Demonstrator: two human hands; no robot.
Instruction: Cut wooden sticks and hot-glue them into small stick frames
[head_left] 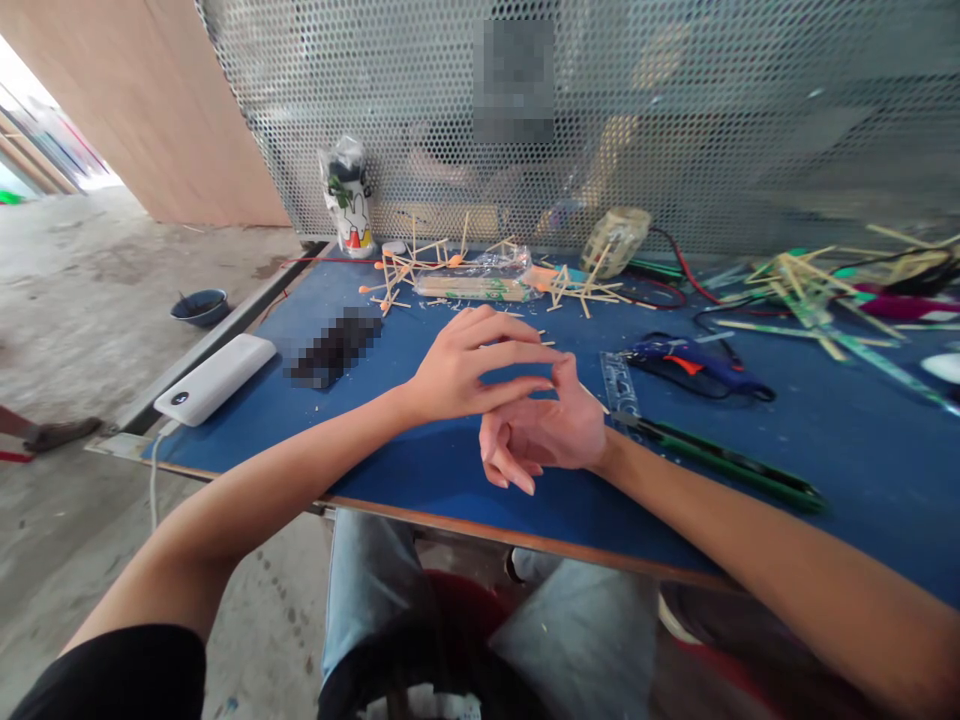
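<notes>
Above the front part of the blue table, my left hand [480, 365] reaches across with its fingers stretched and apart. Its fingertips touch the thumb side of my right hand [551, 430]. My right hand is turned palm up, fingers loosely curled and apart, and nothing shows in it. A green utility knife [735, 467] lies just right of my right wrist. Beyond that wrist are a clear ruler [620, 384] and a blue glue gun [697, 364] with an orange trigger. Thin wooden sticks joined with orange blobs [401, 268] stand behind my hands.
A white power bank [217, 378] with a cable sits at the table's left edge, near a blurred dark object [334, 347]. Along the perforated metal panel [405, 90] stand a rabbit-print bottle [350, 205], a plastic-wrapped stick bundle [480, 288] and a jar [616, 241]. More sticks [806, 290] lie right.
</notes>
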